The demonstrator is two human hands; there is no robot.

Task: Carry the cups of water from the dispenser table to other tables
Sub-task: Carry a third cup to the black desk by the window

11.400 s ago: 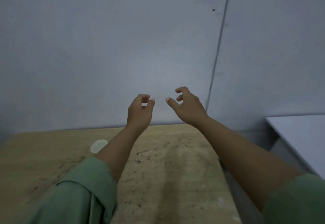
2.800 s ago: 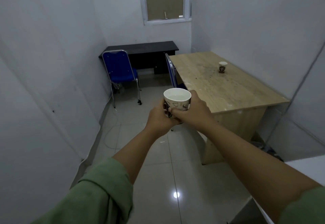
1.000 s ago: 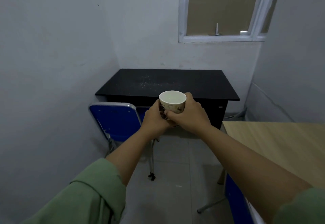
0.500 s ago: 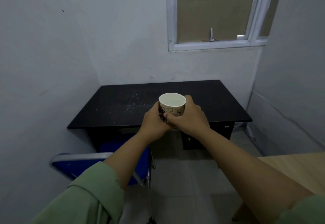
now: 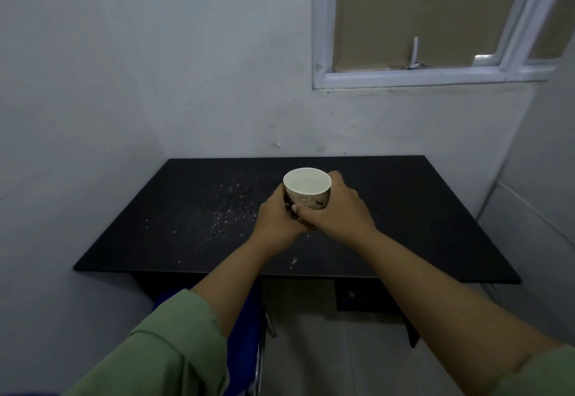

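A white paper cup with a dark pattern, filled with water, is upright between both hands. My left hand wraps its left side and my right hand covers its right side and front. The cup is over the middle of a black table that stands against the far wall. The cup's base is hidden by my fingers, so I cannot tell whether it touches the tabletop.
White specks are scattered on the black tabletop left of the cup. A blue chair is tucked under the table's front edge, below my left arm. Walls close in on the left and right; a window sits above.
I have come closer to the black table; the cup, held in both hands throughout, is now over the tabletop and lower. The wooden table at right has left the view.
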